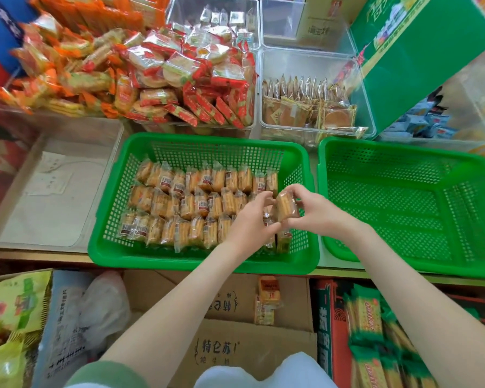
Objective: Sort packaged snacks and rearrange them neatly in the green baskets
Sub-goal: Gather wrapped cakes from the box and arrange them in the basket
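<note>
A green basket (118, 253) in the middle holds three neat rows of small cracker packets (185, 205) standing on edge. Over its right end, my right hand (314, 211) grips one clear-wrapped cracker packet (286, 208), tilted above the rows. My left hand (249, 222) touches the same packet from the left and also has its fingers on packets beneath. A second green basket (403, 208) to the right has nothing in it.
Clear bins behind hold heaps of orange and red rice-cracker packs (179, 79) and brown biscuit packs (305, 107). An empty clear bin (53, 191) is at left. A green carton (420, 57) leans at right. Cardboard boxes (235, 345) and two loose packets (268, 301) lie below the shelf edge.
</note>
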`<state>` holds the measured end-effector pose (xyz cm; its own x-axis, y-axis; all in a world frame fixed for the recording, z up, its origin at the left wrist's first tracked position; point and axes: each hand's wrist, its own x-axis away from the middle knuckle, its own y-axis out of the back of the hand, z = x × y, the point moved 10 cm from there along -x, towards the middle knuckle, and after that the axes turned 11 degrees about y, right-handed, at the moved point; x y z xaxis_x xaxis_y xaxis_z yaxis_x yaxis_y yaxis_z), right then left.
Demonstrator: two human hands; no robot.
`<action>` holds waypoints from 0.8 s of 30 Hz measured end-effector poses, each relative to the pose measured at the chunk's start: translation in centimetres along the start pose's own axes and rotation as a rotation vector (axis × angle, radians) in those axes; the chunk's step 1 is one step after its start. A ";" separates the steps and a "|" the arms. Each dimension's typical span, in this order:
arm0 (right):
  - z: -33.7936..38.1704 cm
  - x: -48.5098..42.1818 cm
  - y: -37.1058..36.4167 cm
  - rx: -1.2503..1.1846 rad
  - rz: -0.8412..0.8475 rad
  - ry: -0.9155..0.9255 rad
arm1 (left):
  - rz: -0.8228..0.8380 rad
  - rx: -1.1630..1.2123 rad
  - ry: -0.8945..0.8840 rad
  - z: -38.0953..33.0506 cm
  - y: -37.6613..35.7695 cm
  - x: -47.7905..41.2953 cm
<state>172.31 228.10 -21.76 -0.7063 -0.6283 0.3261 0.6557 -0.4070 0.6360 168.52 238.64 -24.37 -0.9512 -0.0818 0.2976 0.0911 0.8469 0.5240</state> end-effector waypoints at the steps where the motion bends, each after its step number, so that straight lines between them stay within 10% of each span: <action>1: -0.2 0.0 1.1 -0.002 -0.085 -0.002 | -0.013 -0.068 0.012 0.2 -0.2 -0.2; 7: -1.9 1.7 5.4 -0.074 -0.406 0.007 | 0.080 -0.721 -0.096 1.8 -4.1 -0.1; 24: -4.3 2.5 2.0 -0.181 -0.300 0.048 | 0.084 -0.725 -0.115 1.0 -5.6 -1.6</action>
<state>173.05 222.88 -22.66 -0.8639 -0.4920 0.1074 0.4609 -0.6865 0.5624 169.24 234.58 -28.57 -0.9536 0.0574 0.2955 0.2994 0.2845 0.9107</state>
